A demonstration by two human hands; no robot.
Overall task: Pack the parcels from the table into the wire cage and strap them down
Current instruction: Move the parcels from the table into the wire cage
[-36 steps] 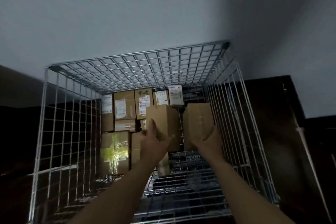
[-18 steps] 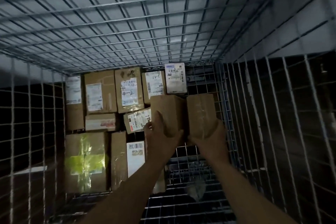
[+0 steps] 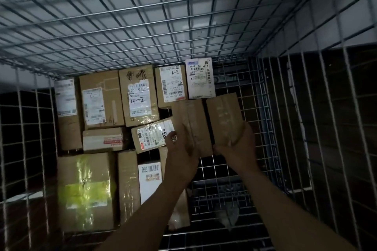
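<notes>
Left hand curled round brown parcel, rt hand round second parcel; I hold them abreast, prob to fill bare gap in wire cage.

A left hand holds one plain brown cardboard box and a right hand holds a second brown box, side by side near the back right corner of the grey wire cage. More labelled brown parcels fill its left side and back edge.
</notes>
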